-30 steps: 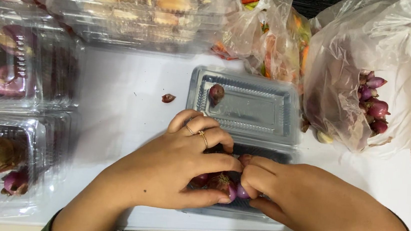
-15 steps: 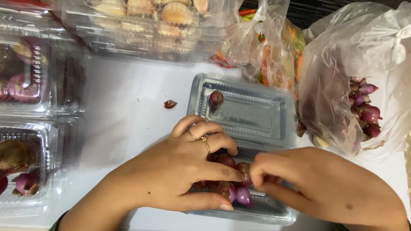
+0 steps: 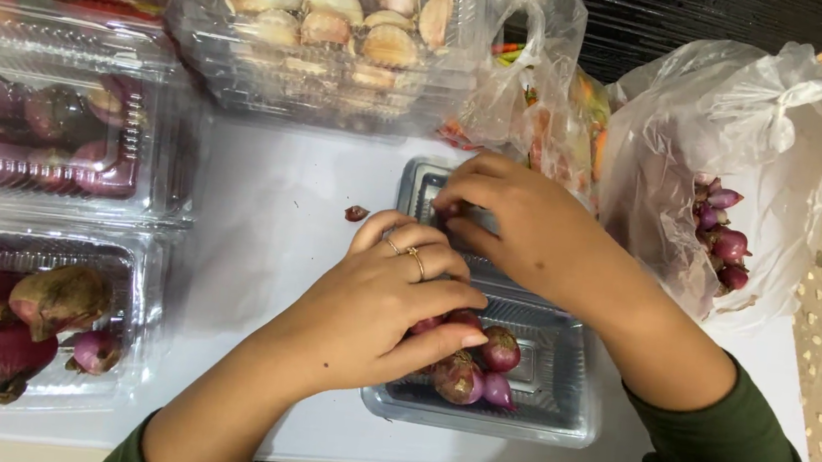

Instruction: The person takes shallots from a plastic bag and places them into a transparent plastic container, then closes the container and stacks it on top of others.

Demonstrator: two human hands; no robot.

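Note:
A clear plastic clamshell box (image 3: 554, 416) lies open on the white table (image 3: 259, 247). Several small red shallots (image 3: 479, 363) sit in its near half. My left hand (image 3: 374, 303), with rings on two fingers, lies cupped over them, and its thumb and fingers press on the shallots. My right hand (image 3: 522, 227) reaches across to the far half, the lid. Its fingertips are closed around a small dark shallot (image 3: 445, 207) there, mostly hidden by the fingers.
A plastic bag with more shallots (image 3: 722, 231) stands at the right, and a bag of mixed vegetables (image 3: 553, 114) behind the box. Boxes of garlic (image 3: 351, 14), purple onions (image 3: 38, 135) and larger red bulbs (image 3: 10, 323) line the back and left. A peel scrap (image 3: 356, 213) lies loose.
My right hand has left the shallots in the near half and moved up to the lid, closing on the lone shallot. My left hand stays over the pile.

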